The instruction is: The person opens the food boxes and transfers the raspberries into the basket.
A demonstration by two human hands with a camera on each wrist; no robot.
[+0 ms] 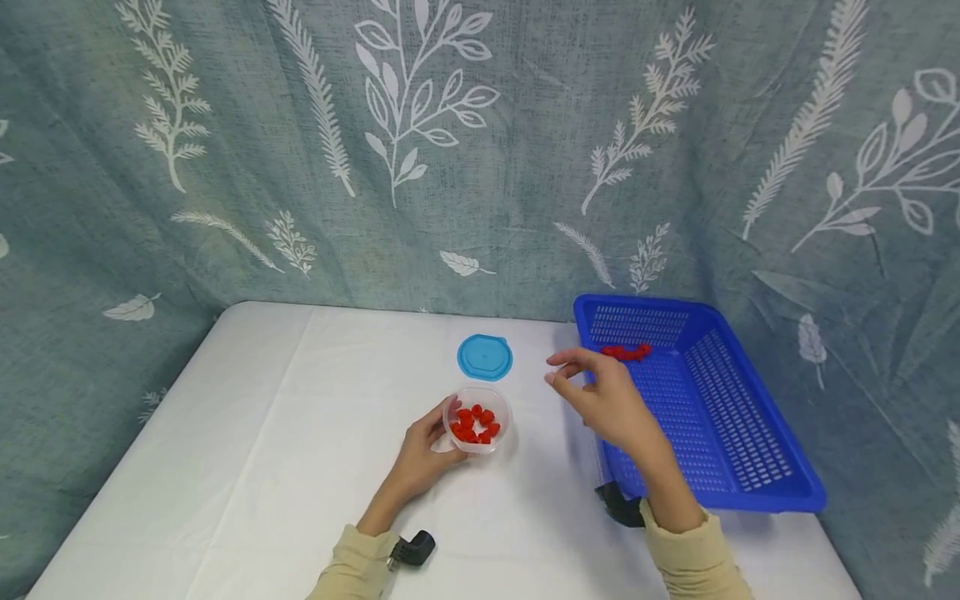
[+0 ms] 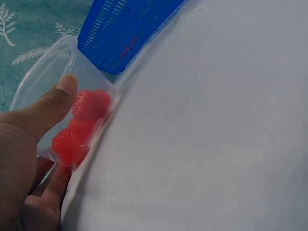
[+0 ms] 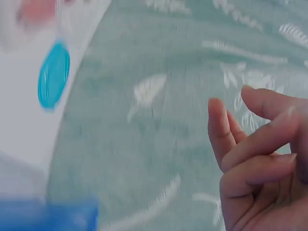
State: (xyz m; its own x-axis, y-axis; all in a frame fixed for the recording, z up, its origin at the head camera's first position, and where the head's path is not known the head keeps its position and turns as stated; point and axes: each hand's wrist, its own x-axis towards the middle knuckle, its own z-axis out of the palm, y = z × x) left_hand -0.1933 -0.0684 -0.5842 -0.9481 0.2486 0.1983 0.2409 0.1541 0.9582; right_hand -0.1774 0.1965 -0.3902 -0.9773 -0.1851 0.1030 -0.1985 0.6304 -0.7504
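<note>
My left hand [image 1: 422,454] grips a clear plastic tub [image 1: 504,408] from its left side, the thumb pressed along the wall. Inside the tub lie several red raspberries [image 2: 87,105], close together at the bottom in the left wrist view. My right hand [image 1: 611,404] is raised over the left edge of the blue basket [image 1: 757,417]. Its fingers are loosely bent, with a gap between thumb and index finger, and nothing shows between them in the right wrist view. More red raspberries [image 1: 626,353] lie in a row at the basket's far left end.
A round blue lid [image 1: 484,357] lies on the white-covered table [image 1: 300,450] just beyond the tub. Behind the table hangs a green curtain [image 1: 525,167] with white leaf patterns. The basket stands along the table's right side.
</note>
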